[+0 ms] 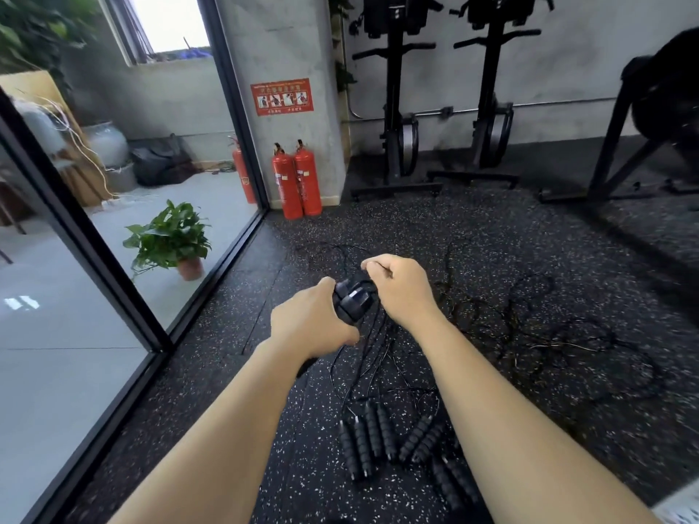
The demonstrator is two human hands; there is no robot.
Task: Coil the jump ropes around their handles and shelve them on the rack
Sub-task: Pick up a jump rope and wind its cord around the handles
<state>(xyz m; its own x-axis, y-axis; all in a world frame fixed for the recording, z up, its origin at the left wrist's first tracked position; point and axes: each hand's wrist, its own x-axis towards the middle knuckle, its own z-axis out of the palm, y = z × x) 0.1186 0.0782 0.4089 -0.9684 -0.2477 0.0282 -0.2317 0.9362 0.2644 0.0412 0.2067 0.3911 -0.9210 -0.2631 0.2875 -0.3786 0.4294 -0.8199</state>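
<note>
1. Gripping a pair of black handles (353, 301) held side by side, the left hand (310, 324) has its fingers curled round them above the speckled floor (454, 228).
2. The right hand (398, 287) sits just beside the handles' far end, its fingers pinching the thin black rope (364, 277).
3. Strands hang from the handles to the floor.
4. Spare foam handles (372, 438) lie bunched between the forearms, with tangled ropes (529, 327) to their right.
5. Two fire extinguishers (297, 181) stand by the pillar.

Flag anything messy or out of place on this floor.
Yes: loose black cords sprawl tangled across the rubber floor, their foam handles heaped nearer the person. Left hand grips one handle pair; right hand pinches its cord.
</note>
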